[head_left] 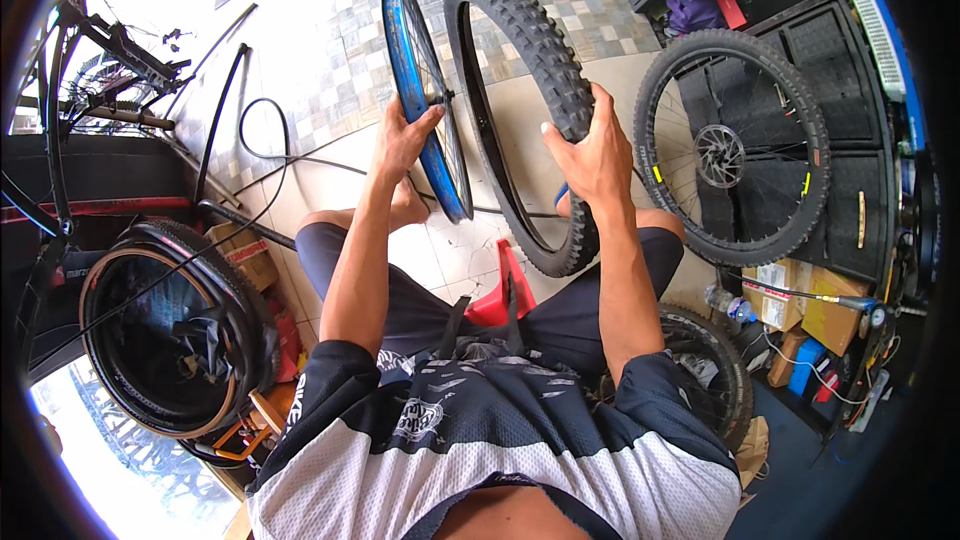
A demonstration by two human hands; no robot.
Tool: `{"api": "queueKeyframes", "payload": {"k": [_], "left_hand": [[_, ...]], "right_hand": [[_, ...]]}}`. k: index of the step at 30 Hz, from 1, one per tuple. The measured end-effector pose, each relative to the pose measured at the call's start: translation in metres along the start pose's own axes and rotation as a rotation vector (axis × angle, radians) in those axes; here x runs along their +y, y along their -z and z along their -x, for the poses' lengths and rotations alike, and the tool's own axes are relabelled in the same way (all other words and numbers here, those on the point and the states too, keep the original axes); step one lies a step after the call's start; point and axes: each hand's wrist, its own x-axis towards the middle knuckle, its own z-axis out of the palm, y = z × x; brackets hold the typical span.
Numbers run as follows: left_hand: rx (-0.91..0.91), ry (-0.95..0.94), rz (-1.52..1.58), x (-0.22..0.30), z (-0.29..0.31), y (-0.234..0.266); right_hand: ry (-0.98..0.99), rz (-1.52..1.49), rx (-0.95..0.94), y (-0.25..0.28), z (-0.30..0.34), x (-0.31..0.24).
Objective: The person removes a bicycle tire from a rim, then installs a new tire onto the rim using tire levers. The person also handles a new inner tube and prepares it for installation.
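Note:
My left hand [405, 135] is closed on the rim of a bare spoked wheel [408, 70] with a blue rim, its thumb lying across the near side. The wheel stands on edge, tilted, with no tire on it. My right hand [592, 150] grips a loose black knobby tire [540, 40] by its right side, thumb on the tread and fingers around the far side. Tire and wheel are held side by side, apart from each other. Between my knees is a red plastic stool or stand [503, 290], partly hidden by my legs.
Another wheel with a tire and disc rotor [720, 155] leans against black drawers [840, 60] at right. Several tires [150, 330] are stacked at left below a bike frame [110, 50]. A black hose [285, 125] crosses the tiled floor. Cardboard boxes [830, 320] stand lower right.

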Motion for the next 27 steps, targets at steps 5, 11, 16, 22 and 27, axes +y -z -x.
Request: {"api": "queueKeyframes", "payload": {"k": [5, 11, 16, 22, 27], "left_hand": [[0.032, 0.023, 0.005, 0.012, 0.006, -0.004], [0.159, -0.019, -0.134, 0.005, 0.008, -0.009], [0.109, -0.042, -0.097, 0.003, 0.013, -0.009], [0.054, 0.016, -0.025, 0.004, 0.016, -0.010], [0.101, 0.016, 0.094, 0.024, 0.022, -0.015]], "right_hand": [[0.074, -0.050, -0.002, 0.015, -0.015, -0.035], [0.070, 0.000, 0.019, 0.029, -0.011, -0.061], [-0.034, 0.100, -0.146, -0.016, -0.012, -0.054], [0.041, 0.111, -0.183, -0.045, -0.008, -0.035], [0.036, 0.156, -0.167, -0.048, -0.012, -0.032]]}}
